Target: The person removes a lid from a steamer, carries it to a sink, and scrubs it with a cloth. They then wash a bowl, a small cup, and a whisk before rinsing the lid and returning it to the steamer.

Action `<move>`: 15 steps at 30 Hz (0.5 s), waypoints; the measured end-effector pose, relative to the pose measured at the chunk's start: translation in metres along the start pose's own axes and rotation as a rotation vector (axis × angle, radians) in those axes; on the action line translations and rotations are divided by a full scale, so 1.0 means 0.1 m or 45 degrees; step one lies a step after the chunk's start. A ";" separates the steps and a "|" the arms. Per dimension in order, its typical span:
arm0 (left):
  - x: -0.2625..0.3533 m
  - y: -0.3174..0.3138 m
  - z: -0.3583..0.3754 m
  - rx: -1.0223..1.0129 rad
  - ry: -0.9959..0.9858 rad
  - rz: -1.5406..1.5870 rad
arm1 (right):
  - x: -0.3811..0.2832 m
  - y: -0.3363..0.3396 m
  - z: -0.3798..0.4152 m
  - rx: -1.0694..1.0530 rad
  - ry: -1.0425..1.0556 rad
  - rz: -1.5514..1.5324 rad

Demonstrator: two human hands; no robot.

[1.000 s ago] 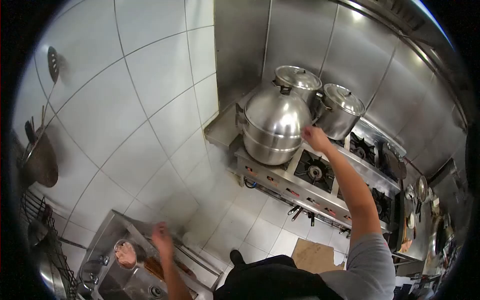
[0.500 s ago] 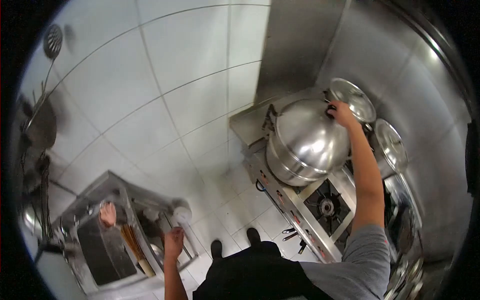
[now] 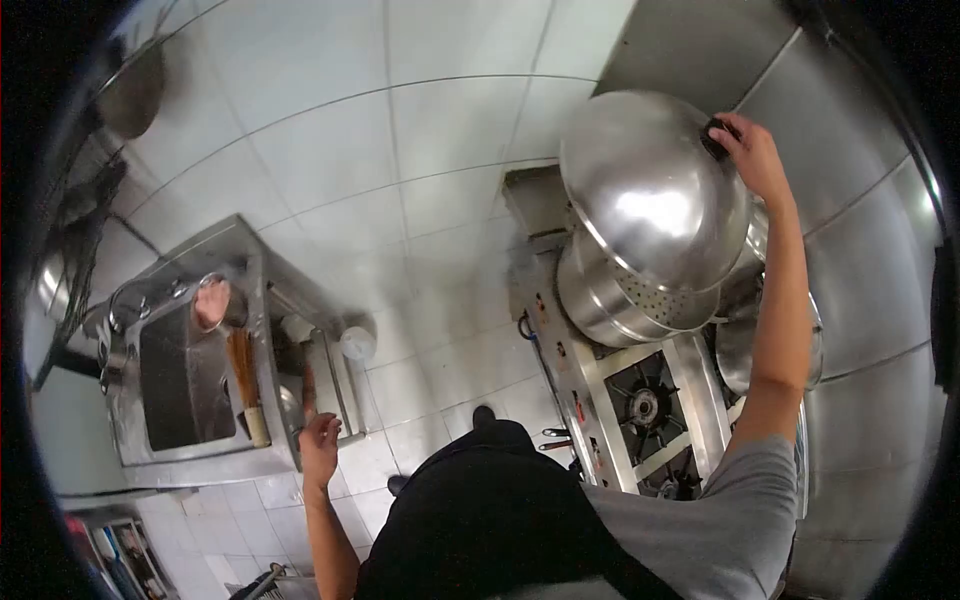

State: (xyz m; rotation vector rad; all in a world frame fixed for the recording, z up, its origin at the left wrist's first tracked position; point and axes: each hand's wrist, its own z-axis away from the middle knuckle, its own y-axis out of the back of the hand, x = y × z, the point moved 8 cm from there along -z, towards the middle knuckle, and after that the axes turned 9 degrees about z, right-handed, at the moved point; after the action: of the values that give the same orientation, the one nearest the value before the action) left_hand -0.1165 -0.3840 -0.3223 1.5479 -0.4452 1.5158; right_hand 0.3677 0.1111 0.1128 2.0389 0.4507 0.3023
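Note:
My right hand (image 3: pixel 752 155) grips the black knob of a large domed metal lid (image 3: pixel 650 190). The lid is raised and tilted over a big steel steamer pot (image 3: pixel 610 300), whose perforated inside shows below the lid's edge. This pot stands on the stove (image 3: pixel 590 400) at the right. My left hand (image 3: pixel 320 440) hangs near the sink unit's front corner, its fingers curled; whether anything is between them is too small to tell.
An open burner (image 3: pixel 643 405) lies in front of the pot. More metal pots (image 3: pixel 740 350) stand behind it. At the left is a sink (image 3: pixel 185 380) with pinkish food in a container (image 3: pixel 212 303) and a bamboo brush (image 3: pixel 245 385). A white round container (image 3: pixel 357 343) is near the floor.
My right hand has lifted the lid off the pot and tilted it, exposing the perforated inside. The view has shifted, and my feet and body have turned.

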 end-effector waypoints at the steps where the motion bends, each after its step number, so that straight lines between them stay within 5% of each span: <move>1: -0.02 0.02 0.02 -0.025 -0.044 0.085 | -0.31 0.05 -0.04 0.012 0.083 -0.042; 6: 0.02 0.70 0.40 0.083 -0.043 0.416 | -2.30 0.10 0.03 0.140 0.502 -0.224; 8: 0.05 1.12 0.70 0.171 0.016 0.561 | -3.09 0.02 0.16 -0.117 0.476 -0.496; 15: -0.42 2.64 1.79 0.540 0.058 0.853 | -6.17 -0.12 1.05 -0.153 1.174 -0.960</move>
State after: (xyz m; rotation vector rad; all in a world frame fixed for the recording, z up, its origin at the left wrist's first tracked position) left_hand -0.2199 -0.6783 -0.2437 1.7775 -0.6945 2.2689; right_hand -0.1490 -0.2343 0.0356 1.3708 1.6522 0.7607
